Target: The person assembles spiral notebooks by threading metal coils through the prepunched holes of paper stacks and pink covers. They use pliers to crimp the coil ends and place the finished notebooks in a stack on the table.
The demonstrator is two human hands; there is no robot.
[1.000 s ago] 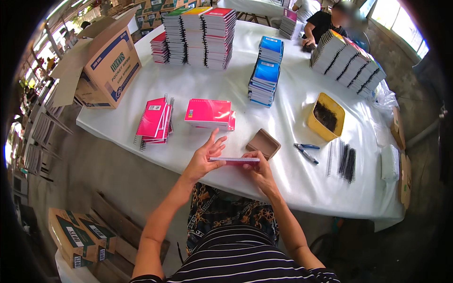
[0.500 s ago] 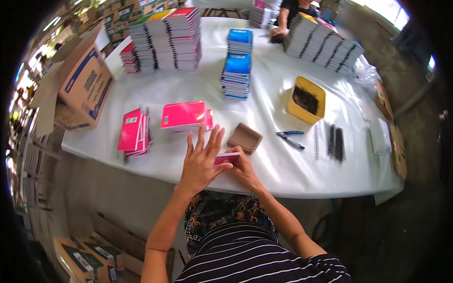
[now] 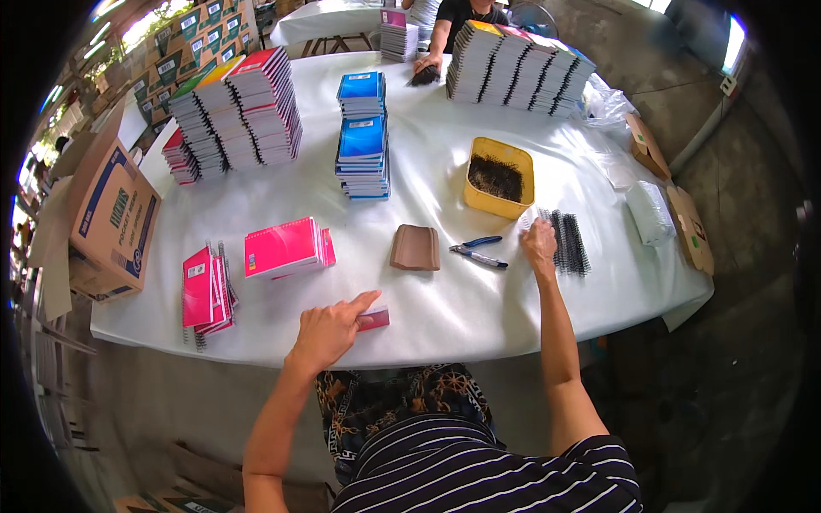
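Head view: my left hand rests flat on the pink pad at the worktop's near edge, light, bendy; right hand pinches springy coils, far right.

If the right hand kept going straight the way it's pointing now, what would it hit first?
The right hand points away from the body, beside the black spiral coils. Straight on, it would probably meet the yellow tray of black bindings first, though depth is hard to judge.
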